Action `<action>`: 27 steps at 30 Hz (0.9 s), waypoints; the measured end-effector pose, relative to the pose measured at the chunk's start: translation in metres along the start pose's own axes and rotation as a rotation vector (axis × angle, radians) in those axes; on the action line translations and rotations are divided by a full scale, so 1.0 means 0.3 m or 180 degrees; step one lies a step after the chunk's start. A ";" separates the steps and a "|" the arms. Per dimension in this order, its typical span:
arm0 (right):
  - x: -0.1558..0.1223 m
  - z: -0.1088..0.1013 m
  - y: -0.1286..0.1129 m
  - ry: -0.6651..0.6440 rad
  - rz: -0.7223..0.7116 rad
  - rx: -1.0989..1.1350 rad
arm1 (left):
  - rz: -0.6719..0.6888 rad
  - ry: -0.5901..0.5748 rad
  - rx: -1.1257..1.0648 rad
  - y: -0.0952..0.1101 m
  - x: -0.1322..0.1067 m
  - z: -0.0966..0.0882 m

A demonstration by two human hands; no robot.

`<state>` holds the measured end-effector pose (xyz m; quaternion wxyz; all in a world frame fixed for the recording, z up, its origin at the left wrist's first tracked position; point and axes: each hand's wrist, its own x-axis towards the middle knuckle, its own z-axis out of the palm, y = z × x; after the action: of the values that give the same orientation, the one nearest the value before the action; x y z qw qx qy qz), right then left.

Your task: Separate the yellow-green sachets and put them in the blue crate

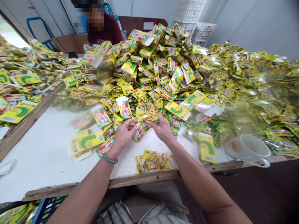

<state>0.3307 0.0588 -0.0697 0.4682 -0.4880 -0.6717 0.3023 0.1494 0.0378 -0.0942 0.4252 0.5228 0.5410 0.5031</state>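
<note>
My left hand (pixel 121 135) and my right hand (pixel 162 128) meet over the white table (pixel 44 152), both with fingers closed on small yellow sachets (pixel 142 127) held between them. A beaded bracelet (pixel 109 160) circles my left wrist. Just below my hands, near the table's front edge, lies a small bunch of sachets (pixel 153 161). A huge heap of yellow and green flat cartons (pixel 154 62) rises right behind my hands. Loose sachets (pixel 257 84) pile up on the right.
A white mug (pixel 248 148) lies on its side at the right front edge. Another person in a dark red shirt (pixel 106 29) sits across the table. White crates (pixel 196 18) stand at the back. A blue crate (pixel 46 210) sits below the table's left front.
</note>
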 end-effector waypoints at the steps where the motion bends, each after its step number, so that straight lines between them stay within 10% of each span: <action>1: 0.002 -0.003 0.001 0.0077 0.0013 0.0091 | -0.0003 -0.0050 0.0011 -0.001 0.000 0.000; 7: 0.018 -0.029 0.007 0.0622 0.0165 0.0225 | -0.0162 -0.0095 -0.0558 -0.012 0.002 -0.003; 27: -0.001 -0.009 0.010 -0.0731 0.0000 -0.0367 | -0.0452 -0.0622 -0.0615 0.015 -0.016 -0.006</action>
<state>0.3342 0.0593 -0.0715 0.3594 -0.4762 -0.7372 0.3171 0.1488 0.0326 -0.0900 0.5586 0.4864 0.4818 0.4682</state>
